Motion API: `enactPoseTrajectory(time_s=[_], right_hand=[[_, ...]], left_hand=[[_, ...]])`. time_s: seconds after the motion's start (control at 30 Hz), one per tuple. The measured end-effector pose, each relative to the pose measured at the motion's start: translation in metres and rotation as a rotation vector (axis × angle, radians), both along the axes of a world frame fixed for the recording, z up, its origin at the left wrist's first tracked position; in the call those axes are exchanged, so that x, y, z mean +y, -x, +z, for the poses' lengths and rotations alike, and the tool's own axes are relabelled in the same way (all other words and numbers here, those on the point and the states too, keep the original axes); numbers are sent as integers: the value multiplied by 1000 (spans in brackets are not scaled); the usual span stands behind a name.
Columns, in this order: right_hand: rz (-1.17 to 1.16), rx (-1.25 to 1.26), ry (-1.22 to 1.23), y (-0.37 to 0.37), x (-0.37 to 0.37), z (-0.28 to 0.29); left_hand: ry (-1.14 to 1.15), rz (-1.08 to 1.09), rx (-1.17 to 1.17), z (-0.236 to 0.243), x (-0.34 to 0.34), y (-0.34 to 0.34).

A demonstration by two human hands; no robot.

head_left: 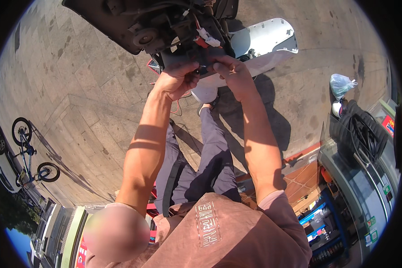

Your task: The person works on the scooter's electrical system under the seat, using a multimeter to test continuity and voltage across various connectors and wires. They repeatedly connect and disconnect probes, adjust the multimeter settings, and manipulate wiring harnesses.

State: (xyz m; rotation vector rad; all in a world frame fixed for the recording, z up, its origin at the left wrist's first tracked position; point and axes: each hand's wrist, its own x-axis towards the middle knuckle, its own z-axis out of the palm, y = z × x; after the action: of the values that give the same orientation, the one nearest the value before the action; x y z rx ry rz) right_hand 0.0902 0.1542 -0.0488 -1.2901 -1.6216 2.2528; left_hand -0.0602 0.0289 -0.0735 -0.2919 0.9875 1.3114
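Note:
Both hands are up at the lower edge of a partly opened scooter front (144,37), a mass of dark plastic with exposed wiring. My left hand (177,80) is closed, its thumb and fingers pinched near a small dark and shiny piece too small to name. Close on its right, my right hand (235,76) pinches at the same spot, and its fingertips partly hide what is there. Just above the fingers hang a white connector (209,38) on wires and a red connector (201,42). Right of them extends a white curved body panel (272,38).
Stone paving (98,67) surrounds my legs. At the left a bicycle (29,149) stands beside a white car (2,156). To the right are a tied plastic bag (341,85), black tyres (364,134), a glass door (366,183) and a blue shelf (328,223) with goods.

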Motion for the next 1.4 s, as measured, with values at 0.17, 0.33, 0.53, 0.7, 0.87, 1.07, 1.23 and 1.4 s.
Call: enactPoseTrajectory(time_s=[0.17,0.33,0.53,0.7,0.87,1.07,1.23,1.4], right_hand=[[-75,31,202,0,-2,-10],[-189,220,323,-4,-6,-31],[-386,338,445,-5,-14,-41],[-450,405,554,0,-15,-37],[-547,486,782,2,-16,-33],[-550,511,775,3,-20,-35],[-520,485,664,5,-22,-33],[-546,433,535,7,-26,-32]], left_hand=[[-31,21,-32,-2,0,1],[-23,20,18,-3,0,0],[-2,62,70,-4,-1,-2],[45,133,93,-1,2,-8],[11,177,69,6,4,-11],[39,207,131,12,5,-16],[54,229,256,12,8,-23],[24,216,314,9,9,-29]])
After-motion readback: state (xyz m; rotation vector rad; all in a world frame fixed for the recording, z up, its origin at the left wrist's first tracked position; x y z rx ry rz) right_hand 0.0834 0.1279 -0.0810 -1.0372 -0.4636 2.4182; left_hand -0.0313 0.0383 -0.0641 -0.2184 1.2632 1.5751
